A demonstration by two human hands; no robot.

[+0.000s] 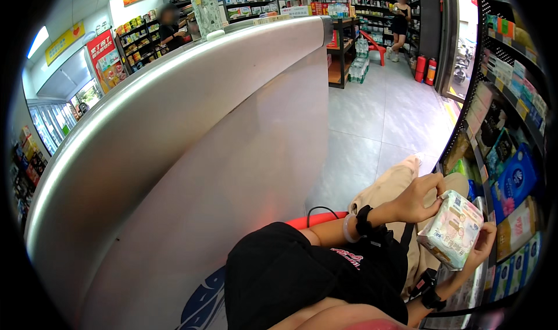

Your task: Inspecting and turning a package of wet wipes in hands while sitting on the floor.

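Note:
A soft, pastel-printed plastic pack (455, 229), white with pink and green and bearing writing, is held between both hands above my lap. My left hand (420, 199) pinches its upper left corner between thumb and fingers. At the opposite edge my right hand (483, 242) grips the pack, with some fingers hidden behind it. Close by on the right, a shelf unit carries a blue plastic pack (516, 177) and a tan one (516, 229). Black bands circle both wrists, and a pale bangle (347, 228) is on the left arm.
A curved metallic counter (209, 90) rises at the left, with a patterned tumbler (207, 11) on top. Fire extinguishers (425, 70) stand near the doorway. A red stool (374, 46) and bottled water packs (359, 68) sit farther back. Two people (399, 20) are in the background.

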